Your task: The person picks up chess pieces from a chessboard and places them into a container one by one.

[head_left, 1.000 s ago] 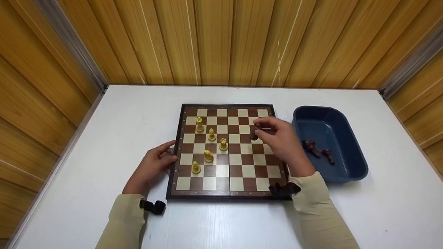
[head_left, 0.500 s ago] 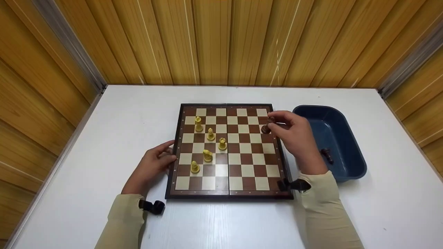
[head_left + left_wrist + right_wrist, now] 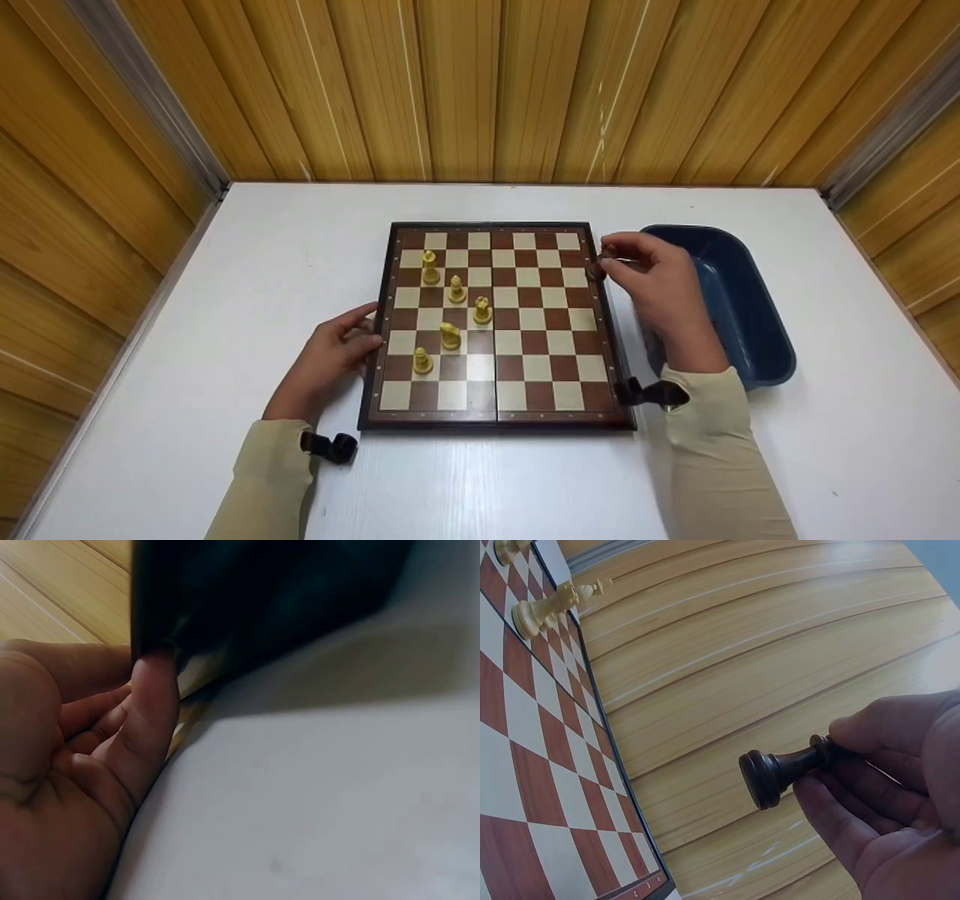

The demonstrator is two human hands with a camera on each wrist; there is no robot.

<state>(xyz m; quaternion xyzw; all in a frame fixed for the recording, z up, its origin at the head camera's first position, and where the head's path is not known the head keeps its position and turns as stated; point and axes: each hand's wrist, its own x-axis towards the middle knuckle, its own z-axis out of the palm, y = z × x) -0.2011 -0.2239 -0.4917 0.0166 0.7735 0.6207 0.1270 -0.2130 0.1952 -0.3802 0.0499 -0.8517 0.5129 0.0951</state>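
Right hand [image 3: 667, 291]: dark piece [image 3: 781, 770] between fingertips [image 3: 846, 732].

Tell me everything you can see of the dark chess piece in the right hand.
The dark chess piece is brown-black with a slight sheen; its material is unclear. It has a wide, round, stepped base, a narrower stem and a collar, while the right hand hides most of its head. Thumb and fingers pinch its upper part, leaving the base exposed. It is held base down near the right edge of the chessboard, apparently clear of it.
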